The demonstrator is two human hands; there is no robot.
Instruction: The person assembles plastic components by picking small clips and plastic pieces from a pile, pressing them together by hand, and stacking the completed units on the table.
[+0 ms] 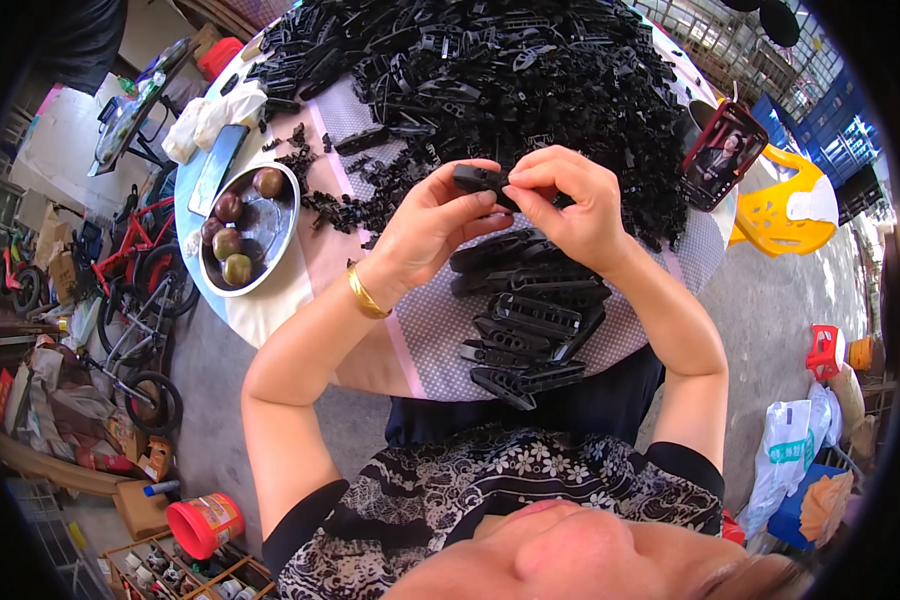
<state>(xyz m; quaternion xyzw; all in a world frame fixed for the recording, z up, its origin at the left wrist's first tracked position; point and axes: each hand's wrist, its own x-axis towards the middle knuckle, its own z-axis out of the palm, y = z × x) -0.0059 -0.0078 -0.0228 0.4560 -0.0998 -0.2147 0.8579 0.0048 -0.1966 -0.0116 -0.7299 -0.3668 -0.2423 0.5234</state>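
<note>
At the bottom of the frame we see our own patterned top, and our two bare arms reach up toward the middle. Just above our lap, in the lower middle, a stack of long black plastic strips lies on the round table. The table has a dotted cloth on it.

In the middle of the frame our hands meet over the table. Our left hand wears a gold bangle on the wrist. Its fingers are pinched shut on a small black plastic piece. Our right hand is pinched on the same piece from the other side. The two hands touch at the fingertips, with the piece held between them, just above the stack.

To the left, a shiny metal bowl sits on the table with round brownish fruits in it. A dark phone lies just beside it, higher up.

Farther away, at the top of the frame, a big heap of black plastic pieces covers most of the table. At the upper right a second phone stands tilted at the table edge, and a yellow plastic chair stands behind it.
</note>
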